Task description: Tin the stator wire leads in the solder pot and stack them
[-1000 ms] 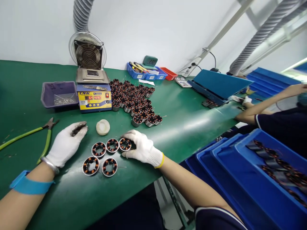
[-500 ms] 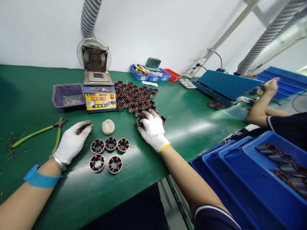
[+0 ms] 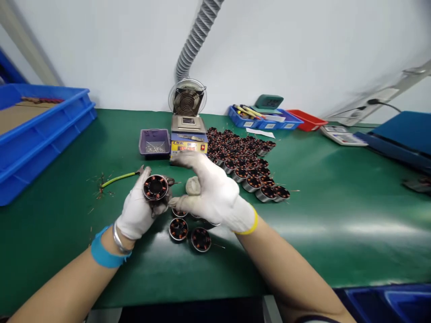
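Observation:
My left hand (image 3: 139,206), in a white glove, grips a round metal ring with copper windings (image 3: 155,187), its open face turned up. To its right my right hand (image 3: 215,193), also gloved, has thumb and fingers spread with nothing between them. Beneath and in front of it lie several more wound rings (image 3: 201,239), partly covered by the hand. A round whitish pad (image 3: 193,185) shows between the hands. Behind my right hand, many wound rings (image 3: 252,183) stand packed together.
Behind the hands stand a yellow and blue heating unit (image 3: 188,142) and a purple tray (image 3: 154,141). Green-handled cutters (image 3: 119,179) lie left. Blue crates (image 3: 50,130) stand far left. Pen trays (image 3: 244,120), a red tray (image 3: 306,120) and a calculator (image 3: 343,135) are at the back right.
The view has swung left. My left hand now holds a wound ring. My right hand has left the packed rings and come beside my left hand, its fingers spread.

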`<state>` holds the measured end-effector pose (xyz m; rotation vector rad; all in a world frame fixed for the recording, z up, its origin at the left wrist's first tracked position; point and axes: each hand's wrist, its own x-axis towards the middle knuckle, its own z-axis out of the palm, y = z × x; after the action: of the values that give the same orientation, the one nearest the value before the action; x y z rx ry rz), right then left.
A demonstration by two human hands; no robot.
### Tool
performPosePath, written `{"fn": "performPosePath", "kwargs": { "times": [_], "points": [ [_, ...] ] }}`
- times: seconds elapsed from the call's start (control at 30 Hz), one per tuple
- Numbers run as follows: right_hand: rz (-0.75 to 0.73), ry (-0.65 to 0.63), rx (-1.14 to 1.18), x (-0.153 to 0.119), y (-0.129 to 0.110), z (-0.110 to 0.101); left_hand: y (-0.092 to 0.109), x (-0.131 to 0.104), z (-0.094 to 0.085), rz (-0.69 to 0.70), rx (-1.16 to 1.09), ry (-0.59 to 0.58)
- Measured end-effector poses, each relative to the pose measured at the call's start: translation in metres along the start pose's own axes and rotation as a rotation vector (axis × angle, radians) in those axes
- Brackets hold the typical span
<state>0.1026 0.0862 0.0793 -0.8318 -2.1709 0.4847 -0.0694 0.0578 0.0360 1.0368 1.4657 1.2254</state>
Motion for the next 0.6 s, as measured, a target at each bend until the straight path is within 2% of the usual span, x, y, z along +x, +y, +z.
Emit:
{"fn": "performPosePath", "kwargs": {
  "times": [0.1,0.17,0.27,0.33,0.47,0.5,0.53,0.6],
  "points": [
    [0.256,-0.063,0.162,-0.001,0.009,0.000,0.003,0.002,0.000,-0.185,-0.233,-0.062],
    [0.283,-0.078,0.261,-0.002,0.012,0.002,0.003,0.003,0.002,-0.199,-0.267,-0.053],
    [0.194,-0.039,0.311,-0.001,0.012,0.007,0.002,0.004,0.004,-0.202,-0.263,-0.018],
    [0.148,-0.021,0.276,0.001,0.011,0.007,0.003,0.003,0.003,-0.230,-0.299,-0.053],
    [0.066,0.004,0.148,0.002,0.004,-0.002,0.010,-0.002,-0.001,-0.400,-0.366,-0.338],
    [0.043,0.012,0.116,0.002,0.001,-0.006,0.012,-0.004,-0.002,-0.404,-0.387,-0.379],
    [0.021,0.022,0.085,0.002,-0.003,-0.010,0.012,-0.006,-0.003,-0.366,-0.435,-0.366],
    [-0.025,0.046,0.033,0.001,-0.011,-0.016,0.011,-0.007,-0.003,-0.211,-0.576,-0.221]
  ]
}}
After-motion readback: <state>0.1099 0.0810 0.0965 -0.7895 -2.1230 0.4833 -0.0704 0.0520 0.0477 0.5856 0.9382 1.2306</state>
